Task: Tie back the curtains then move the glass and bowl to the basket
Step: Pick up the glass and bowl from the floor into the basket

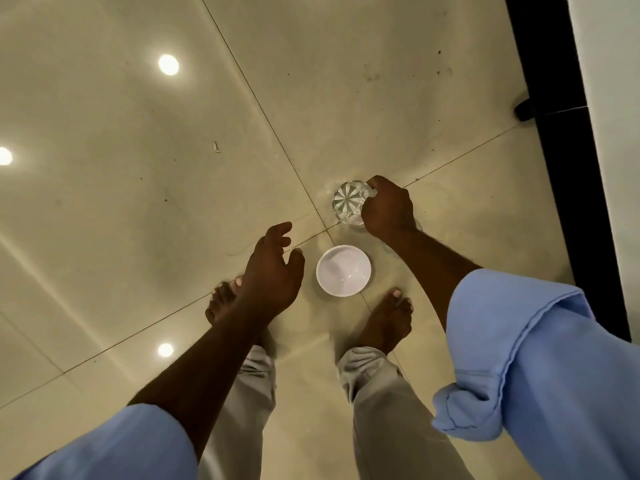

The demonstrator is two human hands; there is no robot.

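Seen from above, looking straight down at a glossy tiled floor (138, 220).

Right hand (389, 207): reaching down, fingers curled round the far and right side of the glass (348, 202), gripping it near the rim. Glass upright, clear, with a cut star pattern in its base, sitting close to the spot where four tile joints cross. Whether lifted or touching the floor: cannot tell.

Left hand (273, 271): holding nothing, fingers loosely bent and spread, thumb pointing toward the bowl (343, 270). Hovering just left of the bowl, not touching it.

Bowl: white, round, upright, on the floor just nearer than the glass, between the two bare feet. Right foot (389, 320) just below and right of the bowl; left foot (221, 303) partly hidden under the left hand.

Both forearms bare, with light blue sleeves (519, 358) pushed up; pale trousers (391, 403) below.

Round ceiling-light reflections (168, 65) on the tiles at left. Dark band (568, 168) running along the right edge of the floor, pale wall beyond it. Small speck of debris (216, 147) on the tile left of centre.
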